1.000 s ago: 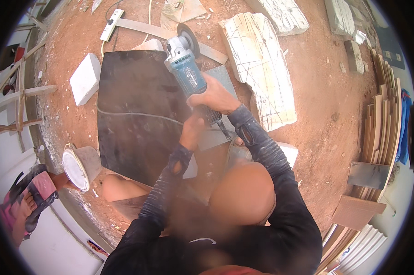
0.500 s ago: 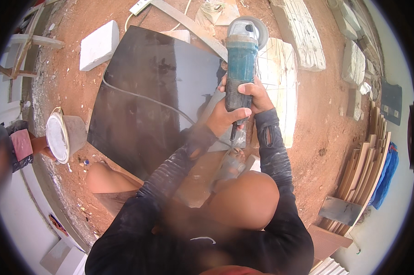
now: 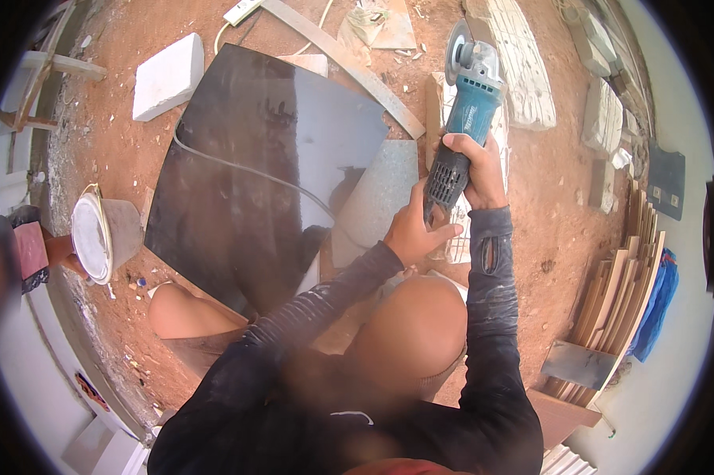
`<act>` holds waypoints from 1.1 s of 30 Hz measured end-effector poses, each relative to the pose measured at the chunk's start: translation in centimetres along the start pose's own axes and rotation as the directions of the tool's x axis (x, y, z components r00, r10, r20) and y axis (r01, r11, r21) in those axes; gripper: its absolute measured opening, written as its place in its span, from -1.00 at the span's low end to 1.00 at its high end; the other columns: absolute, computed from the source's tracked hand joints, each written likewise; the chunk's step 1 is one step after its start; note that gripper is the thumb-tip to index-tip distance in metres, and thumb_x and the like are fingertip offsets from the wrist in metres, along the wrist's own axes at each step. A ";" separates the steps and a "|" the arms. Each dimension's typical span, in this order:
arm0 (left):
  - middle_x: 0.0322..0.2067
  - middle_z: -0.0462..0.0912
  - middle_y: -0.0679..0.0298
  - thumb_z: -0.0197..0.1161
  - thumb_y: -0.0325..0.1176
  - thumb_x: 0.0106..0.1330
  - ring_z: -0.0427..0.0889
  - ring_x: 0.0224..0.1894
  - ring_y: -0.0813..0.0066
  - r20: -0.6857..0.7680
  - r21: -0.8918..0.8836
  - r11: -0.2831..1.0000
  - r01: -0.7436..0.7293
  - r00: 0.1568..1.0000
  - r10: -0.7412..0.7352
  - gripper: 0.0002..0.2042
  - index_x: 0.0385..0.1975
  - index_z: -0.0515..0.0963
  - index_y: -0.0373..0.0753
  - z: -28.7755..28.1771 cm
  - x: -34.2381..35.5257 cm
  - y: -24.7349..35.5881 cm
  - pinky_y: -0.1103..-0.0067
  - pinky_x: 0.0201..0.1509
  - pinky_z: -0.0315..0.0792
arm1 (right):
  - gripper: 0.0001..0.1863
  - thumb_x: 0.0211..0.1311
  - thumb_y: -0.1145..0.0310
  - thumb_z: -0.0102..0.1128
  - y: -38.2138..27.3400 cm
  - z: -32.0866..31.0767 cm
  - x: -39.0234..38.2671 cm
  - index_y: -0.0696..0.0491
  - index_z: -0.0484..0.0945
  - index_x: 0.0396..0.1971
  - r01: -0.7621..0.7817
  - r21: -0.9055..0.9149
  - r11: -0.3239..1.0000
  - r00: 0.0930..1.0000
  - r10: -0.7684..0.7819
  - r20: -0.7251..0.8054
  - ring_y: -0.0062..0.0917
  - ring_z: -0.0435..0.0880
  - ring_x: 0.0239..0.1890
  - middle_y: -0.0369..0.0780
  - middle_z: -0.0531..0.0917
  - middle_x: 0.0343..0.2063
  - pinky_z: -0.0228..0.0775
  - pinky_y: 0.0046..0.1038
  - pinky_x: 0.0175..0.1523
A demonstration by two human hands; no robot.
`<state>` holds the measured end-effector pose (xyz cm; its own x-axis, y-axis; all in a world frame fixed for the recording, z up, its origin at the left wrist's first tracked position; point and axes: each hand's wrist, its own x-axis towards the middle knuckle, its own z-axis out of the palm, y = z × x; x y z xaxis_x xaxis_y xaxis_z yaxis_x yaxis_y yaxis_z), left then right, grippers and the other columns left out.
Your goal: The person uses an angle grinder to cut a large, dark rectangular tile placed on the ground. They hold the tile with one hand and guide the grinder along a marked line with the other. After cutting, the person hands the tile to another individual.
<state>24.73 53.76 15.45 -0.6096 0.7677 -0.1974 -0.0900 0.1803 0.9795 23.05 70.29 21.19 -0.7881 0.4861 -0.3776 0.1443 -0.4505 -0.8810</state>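
Both my hands are closed around a teal and black angle grinder (image 3: 473,111), held out in front of me. My left hand (image 3: 416,229) grips the black rear end of its body, while my right hand (image 3: 487,170) wraps the middle from the right side. The grinder's disc (image 3: 455,54) points away from me and faces left; I cannot tell whether it is spinning. To the left lies a large glossy black slab (image 3: 230,150) with a grey cord (image 3: 254,170) running across it. A grey slab piece (image 3: 388,186) sits beside the black one, partly behind my left arm.
White blocks (image 3: 167,77) and long pale slabs (image 3: 519,63) lie on the reddish dirt. A flat bar (image 3: 345,63) stretches beyond the black slab. At left, another person's hand (image 3: 68,255) is at a bucket (image 3: 123,229). Boards (image 3: 618,293) lean by the right wall.
The grinder has shifted right and tilted that way, still in both hands. It has also turned, so its disc now shows on the left of the head. My hands moved right with it.
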 end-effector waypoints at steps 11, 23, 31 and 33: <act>-0.41 0.59 0.24 0.14 0.05 0.49 0.31 -0.72 0.74 0.060 -0.482 0.859 0.174 0.984 -0.166 -0.50 0.03 0.27 -0.30 2.6 1.0 -1.9 0.73 -0.71 0.17 | -0.51 0.06 0.41 0.36 4.4 -3.6 0.2 0.26 0.41 -0.03 -0.089 0.051 0.995 0.993 0.084 0.087 -0.40 0.69 -0.30 -0.12 0.60 -0.28 0.60 -0.38 -0.23; 0.40 0.17 -0.14 0.25 0.26 0.30 0.29 0.41 0.07 -0.064 -0.995 0.097 -0.005 0.785 -0.616 0.09 0.50 -0.21 -0.39 -1.6 -2.5 -9.7 0.24 0.44 0.34 | -0.57 0.04 0.36 0.37 3.4 -8.5 0.8 0.18 0.45 -0.11 -0.248 -0.141 0.959 0.929 0.276 0.246 -0.51 0.67 -0.41 -0.18 0.61 -0.35 0.56 -0.48 -0.37; 0.35 0.31 -0.01 0.21 -0.03 0.44 0.28 0.44 0.19 -0.315 -0.920 -0.009 -0.393 0.751 -0.581 -0.30 0.33 0.17 -0.48 -3.8 -2.7 -11.8 0.31 0.51 0.28 | -0.46 -0.04 0.39 0.40 5.6 -11.2 -1.3 0.17 0.43 -0.01 -0.306 -0.184 0.934 0.899 0.347 0.268 -0.49 0.66 -0.37 -0.19 0.60 -0.30 0.55 -0.44 -0.23; 0.31 0.36 -0.02 0.18 -0.09 0.47 0.33 0.41 0.21 -0.332 -0.901 -0.027 -0.432 0.729 -0.599 -0.37 0.27 0.23 -0.52 -3.9 -3.0 -11.5 0.33 0.50 0.31 | -0.44 -0.04 0.39 0.40 5.8 -11.2 -1.7 0.17 0.42 0.01 -0.315 -0.204 0.927 0.894 0.362 0.264 -0.49 0.66 -0.37 -0.19 0.60 -0.30 0.55 -0.44 -0.23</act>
<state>24.48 47.01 4.91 -0.6518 0.2480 -0.7167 -0.4441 -0.8909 0.0956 31.97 75.23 13.53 -0.8101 0.0736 -0.5817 0.5046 -0.4177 -0.7556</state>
